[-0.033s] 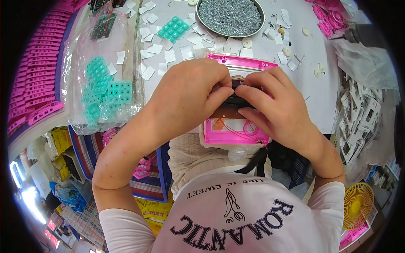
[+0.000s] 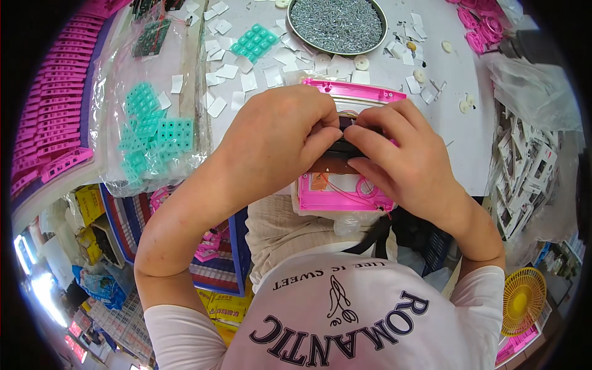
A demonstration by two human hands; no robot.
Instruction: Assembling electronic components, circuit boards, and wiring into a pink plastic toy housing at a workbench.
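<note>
A pink plastic casing (image 2: 345, 205) lies at the table's near edge, with a white inner part and thin red wires. Over its middle my left hand (image 2: 287, 126) is closed, thumb and index finger pinched together. My right hand (image 2: 404, 151) meets it there, index fingertip against the left fingertips, thumb lower and a little apart. Both work at a black part (image 2: 345, 148) above the brown circuit board (image 2: 330, 166). Whatever small piece the fingertips pinch is hidden by them. The casing's far pink edge (image 2: 354, 90) shows beyond the knuckles.
A round tray (image 2: 336, 52) of small metal screws stands at the back. White paper squares (image 2: 248, 81) and teal keypads (image 2: 176, 132) lie left. Stacked pink casings (image 2: 65, 98) line the far left; white plastic parts (image 2: 530, 172) fill the right. A dark tool (image 2: 533, 46) hangs upper right.
The dark tool at the upper right has shifted slightly to the right. My hands and the casing stay almost exactly in place.
</note>
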